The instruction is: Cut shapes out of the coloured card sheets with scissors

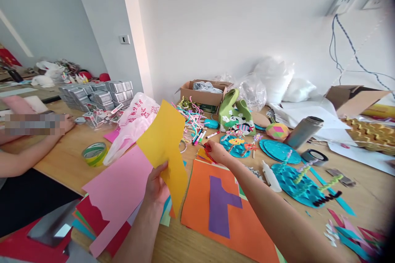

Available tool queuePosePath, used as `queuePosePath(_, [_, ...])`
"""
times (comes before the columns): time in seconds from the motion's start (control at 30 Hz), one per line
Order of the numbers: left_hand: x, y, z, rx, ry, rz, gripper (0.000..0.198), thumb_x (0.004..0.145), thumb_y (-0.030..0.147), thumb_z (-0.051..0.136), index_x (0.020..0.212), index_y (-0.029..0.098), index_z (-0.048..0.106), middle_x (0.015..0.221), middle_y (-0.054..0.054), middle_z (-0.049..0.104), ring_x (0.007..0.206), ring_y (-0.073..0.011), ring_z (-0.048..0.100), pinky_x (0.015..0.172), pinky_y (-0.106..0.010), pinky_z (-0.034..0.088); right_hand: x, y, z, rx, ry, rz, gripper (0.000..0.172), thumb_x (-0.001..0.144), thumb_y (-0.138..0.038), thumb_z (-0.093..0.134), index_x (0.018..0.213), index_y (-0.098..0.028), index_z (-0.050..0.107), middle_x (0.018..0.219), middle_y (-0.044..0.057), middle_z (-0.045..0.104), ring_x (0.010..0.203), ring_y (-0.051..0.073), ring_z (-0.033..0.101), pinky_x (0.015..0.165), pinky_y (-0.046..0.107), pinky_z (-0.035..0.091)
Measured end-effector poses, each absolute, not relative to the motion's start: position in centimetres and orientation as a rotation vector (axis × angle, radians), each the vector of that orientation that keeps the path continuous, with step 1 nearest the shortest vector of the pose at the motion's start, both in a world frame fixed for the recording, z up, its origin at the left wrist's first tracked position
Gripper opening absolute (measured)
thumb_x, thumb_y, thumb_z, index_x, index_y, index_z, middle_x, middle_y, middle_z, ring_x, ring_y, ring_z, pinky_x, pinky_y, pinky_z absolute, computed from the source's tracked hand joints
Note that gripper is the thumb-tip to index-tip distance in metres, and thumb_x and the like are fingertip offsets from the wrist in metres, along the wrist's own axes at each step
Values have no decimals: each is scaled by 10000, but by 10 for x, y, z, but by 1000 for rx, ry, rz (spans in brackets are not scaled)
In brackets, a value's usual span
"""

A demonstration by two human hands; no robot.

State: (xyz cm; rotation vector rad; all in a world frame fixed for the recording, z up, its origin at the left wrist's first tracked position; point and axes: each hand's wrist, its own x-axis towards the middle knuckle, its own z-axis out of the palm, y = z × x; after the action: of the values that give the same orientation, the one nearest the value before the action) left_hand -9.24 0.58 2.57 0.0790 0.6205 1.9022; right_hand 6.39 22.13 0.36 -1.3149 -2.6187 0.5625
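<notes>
My left hand (158,185) pinches a sheet of yellow paper (166,139) between thumb and fingers, its edges cut in curves, and holds it up above the table. My right hand (217,152) reaches forward and is closed on red-handled scissors (207,148), mostly hidden by the fingers. Below that hand lies orange paper (197,197) with a purple paper piece (219,209) on top. Pink paper (123,185) with a jagged cut edge lies left of my left hand, over red and other coloured sheets.
Markers (200,136), pipe cleaners (193,119) and a cardboard box (202,92) stand behind my hands. Blue craft pieces (296,185), a glue bottle (271,176) and a metal flask (305,131) are at the right. Green tape (95,154) and another person's arm (33,148) are at the left.
</notes>
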Motion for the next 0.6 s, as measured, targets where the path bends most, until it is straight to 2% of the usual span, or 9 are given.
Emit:
queuePosePath(0.1, [-87,7,29,72,700,1970,398,636,23,699,980,224,693,789,2,750,744,-187,718,629,-264,573,68,219,10,-1289,-2557,552,283,934,-318,600,1166,-156,602,1169,80,624,1007,217,627,865,426,530])
queuePosePath(0.17, [-84,8,30,95,756,2005,440,619,40,723,1012,236,694,884,-10,765,907,-221,717,761,-310,577,75,215,17,-1268,-2474,547,239,893,-272,646,1094,-147,615,1111,89,647,1040,242,611,899,444,495])
queuePosePath(0.27, [-82,9,28,167,849,2026,435,604,111,781,1016,228,703,964,-39,767,993,-253,700,843,-353,555,92,203,30,-1242,-2302,574,199,837,-233,674,999,-157,587,1041,128,669,1052,293,603,892,445,462])
queuePosePath(0.33, [-80,10,26,221,897,2018,430,597,150,811,1010,220,711,1023,-62,761,1034,-276,686,860,-373,544,109,186,38,-1225,-2182,640,195,884,-334,604,967,-166,548,998,135,679,957,282,646,812,410,493])
queuePosePath(0.43, [-76,11,23,304,955,2001,431,603,175,829,1018,216,718,1086,-82,746,1077,-294,667,861,-385,534,133,148,43,-1114,-2057,798,317,955,-494,424,917,-195,523,917,97,692,885,239,678,764,346,523])
queuePosePath(0.53, [-70,13,18,411,981,1988,415,635,204,822,1037,220,716,1114,-78,739,1097,-289,657,878,-383,522,147,108,40,-952,-1771,1235,395,819,-571,620,932,-195,572,909,79,697,881,249,669,780,345,527])
queuePosePath(0.6, [-66,14,14,473,974,1968,413,649,223,816,1049,210,715,1136,-87,732,1108,-297,652,898,-390,513,151,90,37,-985,-1704,1294,435,699,-562,740,875,-195,586,876,69,682,815,248,654,689,329,529])
